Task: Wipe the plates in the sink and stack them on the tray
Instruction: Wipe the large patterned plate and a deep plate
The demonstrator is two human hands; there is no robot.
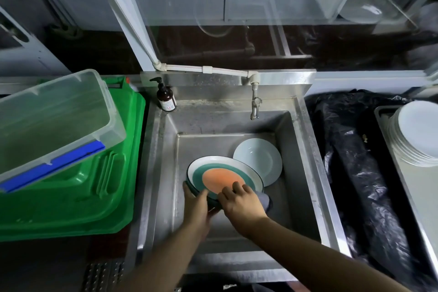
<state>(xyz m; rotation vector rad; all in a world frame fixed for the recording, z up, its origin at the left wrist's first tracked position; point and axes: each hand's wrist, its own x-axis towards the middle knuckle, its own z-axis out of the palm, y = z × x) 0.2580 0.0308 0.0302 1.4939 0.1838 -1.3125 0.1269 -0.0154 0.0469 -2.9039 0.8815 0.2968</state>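
A plate with an orange centre, green ring and white rim (219,172) lies tilted in the steel sink (296,149). My left hand (196,204) grips its near-left edge. My right hand (241,201) presses a grey cloth (265,200) against the plate's near side. Behind it a plain white plate (260,159) leans against the sink's right wall. At the far right a stack of white plates (417,135) sits on a steel tray (412,187).
A tap (255,104) hangs over the sink's back, with a brown soap pump bottle (166,97) at the back left corner. Left of the sink a clear plastic box (54,121) rests on a green bin lid (94,185). Black plastic sheeting (355,161) separates sink and tray.
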